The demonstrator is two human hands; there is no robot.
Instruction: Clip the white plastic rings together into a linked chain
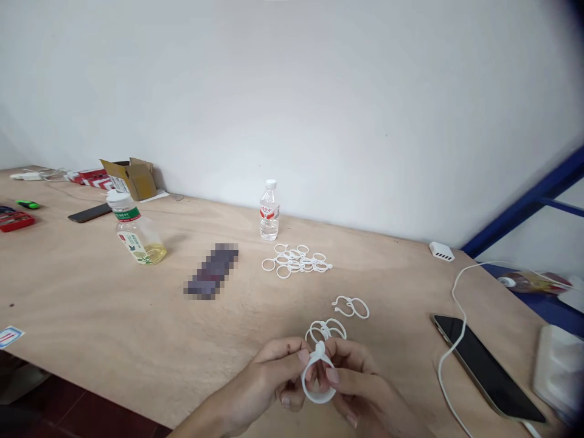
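Close to the table's near edge, my left hand point(267, 378) and my right hand point(367, 384) pinch a white plastic ring point(319, 398) from both sides. It stands upright, with a small knob at its top between my fingertips. Just beyond my fingers lie a few similar rings point(325, 330), partly hidden by my hands. A bit farther right rest an open ring with a small loop point(343, 312) and a closed ring point(367, 310), touching or overlapping. Farther back is a loose cluster of several white rings point(301, 266).
A water bottle point(269, 214) stands behind the cluster. On the left are a pixelated dark item point(212, 272), a tea bottle point(137, 234) and a cardboard box point(140, 182). A phone point(486, 365), a white cable point(449, 353) and a white charger point(441, 251) lie right on the wooden table point(114, 316).
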